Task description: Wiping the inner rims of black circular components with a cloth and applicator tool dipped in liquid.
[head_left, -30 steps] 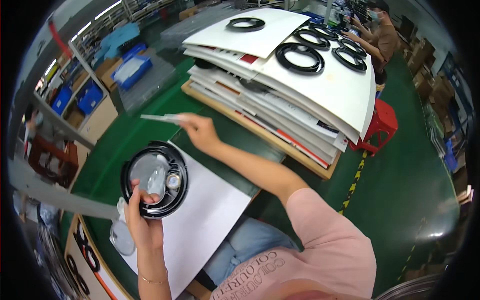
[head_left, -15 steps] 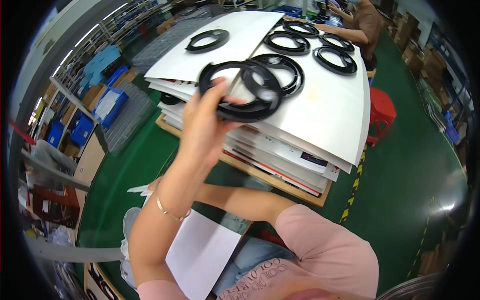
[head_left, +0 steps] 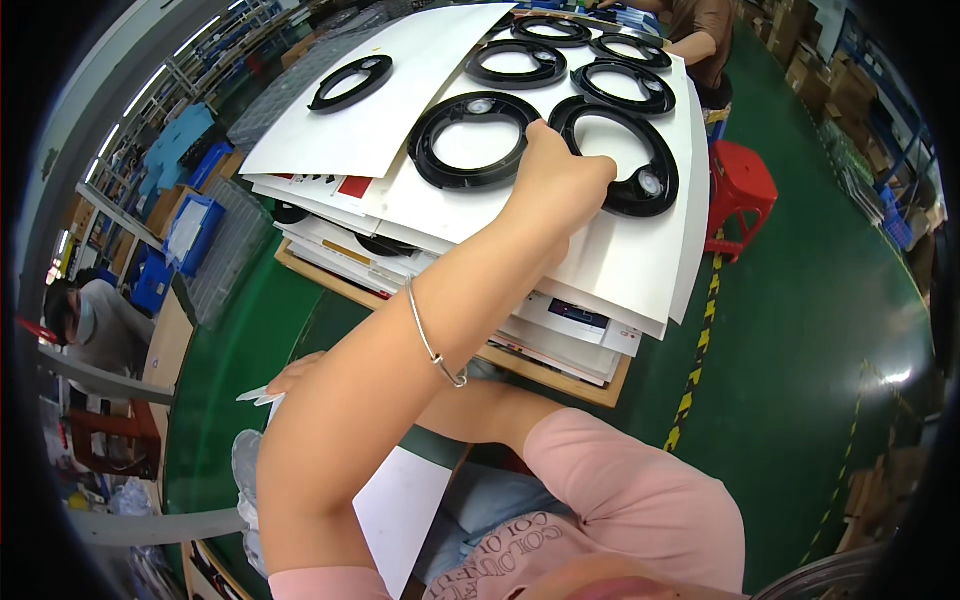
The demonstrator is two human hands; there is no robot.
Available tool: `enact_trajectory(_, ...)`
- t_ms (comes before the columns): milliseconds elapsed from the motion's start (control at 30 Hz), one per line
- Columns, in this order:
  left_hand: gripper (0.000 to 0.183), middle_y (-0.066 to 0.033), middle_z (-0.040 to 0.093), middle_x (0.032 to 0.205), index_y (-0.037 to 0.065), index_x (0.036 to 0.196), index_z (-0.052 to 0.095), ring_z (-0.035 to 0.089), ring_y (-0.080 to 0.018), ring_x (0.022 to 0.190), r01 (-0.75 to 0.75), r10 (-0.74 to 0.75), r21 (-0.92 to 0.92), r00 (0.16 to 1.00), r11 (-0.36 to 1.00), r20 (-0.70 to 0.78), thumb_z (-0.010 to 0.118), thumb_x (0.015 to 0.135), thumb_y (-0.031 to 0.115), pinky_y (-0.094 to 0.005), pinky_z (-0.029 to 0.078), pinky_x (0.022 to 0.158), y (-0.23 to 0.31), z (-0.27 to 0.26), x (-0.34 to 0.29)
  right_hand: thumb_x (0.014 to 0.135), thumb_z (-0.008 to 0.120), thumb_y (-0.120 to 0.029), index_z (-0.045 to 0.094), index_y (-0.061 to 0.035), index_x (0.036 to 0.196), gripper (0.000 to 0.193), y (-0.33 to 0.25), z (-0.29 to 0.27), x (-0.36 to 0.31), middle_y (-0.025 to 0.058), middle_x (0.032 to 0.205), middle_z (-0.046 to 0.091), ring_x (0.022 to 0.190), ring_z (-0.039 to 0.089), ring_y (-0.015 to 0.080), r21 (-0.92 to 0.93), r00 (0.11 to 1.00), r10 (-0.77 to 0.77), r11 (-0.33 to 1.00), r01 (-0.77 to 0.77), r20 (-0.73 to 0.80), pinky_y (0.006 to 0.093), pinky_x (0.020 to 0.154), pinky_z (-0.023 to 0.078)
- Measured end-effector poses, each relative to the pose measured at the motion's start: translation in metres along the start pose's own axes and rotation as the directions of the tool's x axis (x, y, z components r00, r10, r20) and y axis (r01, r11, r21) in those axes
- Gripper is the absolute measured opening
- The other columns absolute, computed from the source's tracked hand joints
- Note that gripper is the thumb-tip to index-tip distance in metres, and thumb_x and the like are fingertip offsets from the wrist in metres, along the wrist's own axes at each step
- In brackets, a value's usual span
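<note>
Across the top of the stack of large white sheets [head_left: 615, 255], the person's left hand [head_left: 562, 178] reaches over, its thumb and index finger set apart astride the near-left rim of a glossy black ring with a small round clear disc [head_left: 660, 150]. From where I stand, I cannot tell whether those fingers pinch it. The ring lies right under them and spreads to their right. Just left of the fingers sits a second glossy black ring [head_left: 422, 145], and beyond them more black rings [head_left: 640, 103] lie on the same sheets. Well back toward the body, partly behind the left forearm, the right hand [head_left: 293, 373] closes its fingers on a thin translucent whitish strip [head_left: 258, 396], which juts out left of the fingertips.
</note>
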State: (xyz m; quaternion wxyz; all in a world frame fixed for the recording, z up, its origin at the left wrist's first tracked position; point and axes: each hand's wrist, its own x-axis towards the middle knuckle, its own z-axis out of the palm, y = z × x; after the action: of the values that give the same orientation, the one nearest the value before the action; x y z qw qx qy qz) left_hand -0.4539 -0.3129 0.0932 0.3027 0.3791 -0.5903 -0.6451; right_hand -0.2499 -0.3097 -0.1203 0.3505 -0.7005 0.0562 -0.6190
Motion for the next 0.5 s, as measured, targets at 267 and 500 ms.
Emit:
enact_trajectory(267,0.072,-0.0311,0.026,0.128,-0.016,0.127,0.012,0.030,-0.0377,0.121,-0.071,0.109,0.324,0.989,0.943,-0.099,0.050,0.068,0.003,-0.0329,0.030,0.099,-0.004,0.004,-0.015,0.076,0.055,-0.010,0.059,-0.0001,0.094,0.020,-0.010,-0.003,0.004,0.0137,0.087,0.063,0.084,0.061,0.0252,-0.068,0.999,-0.034,0.997,0.031,-0.041,0.0335,0.076,0.048)
enact_trajectory(500,0.053,-0.0218,0.038,0.124,-0.004,0.117,0.042,0.032,-0.0353,0.119,-0.526,0.650,0.801,0.720,0.285,0.241,0.059,0.069,0.014,-0.0489,0.018,0.102,-0.026,-0.011,-0.036,0.075,0.056,-0.008,0.060,-0.0002,0.093,0.019,-0.012,-0.006,0.014,0.0138,0.085,0.063,0.082,0.061,0.0260,-0.139,0.996,-0.059,0.989,0.049,-0.072,0.0337,0.074,0.049)
